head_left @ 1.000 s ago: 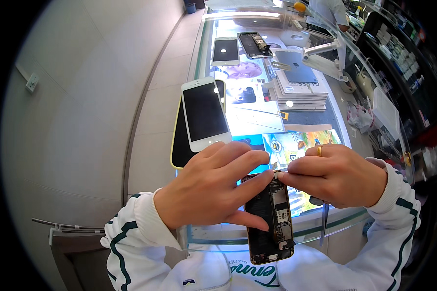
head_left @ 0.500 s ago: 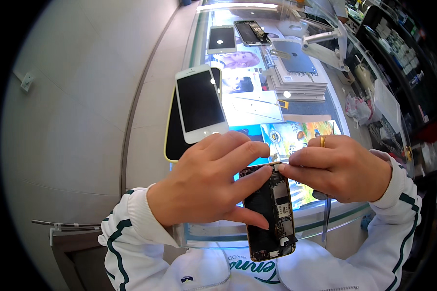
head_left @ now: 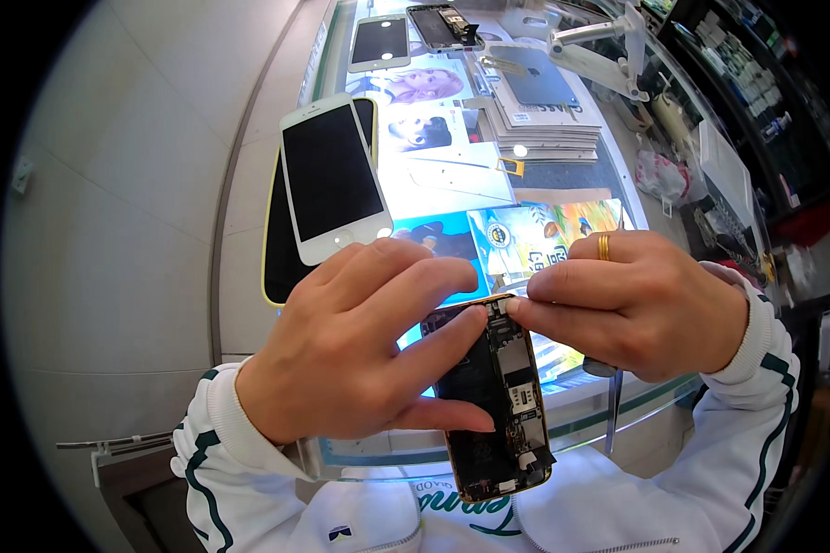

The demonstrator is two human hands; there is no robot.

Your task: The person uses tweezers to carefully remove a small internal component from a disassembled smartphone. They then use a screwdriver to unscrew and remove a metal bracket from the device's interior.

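The left hand, fingers spread, touches an opened phone; the right hand, curled round a metal tool, seemingly works the phone's top end; precision seems needed next.

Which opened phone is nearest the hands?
The gold-edged phone, partly covered by the left hand at the near edge of the glass counter; the other opened phone lies toward the far end.

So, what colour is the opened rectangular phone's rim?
Gold on the opened phone; best in the head view.
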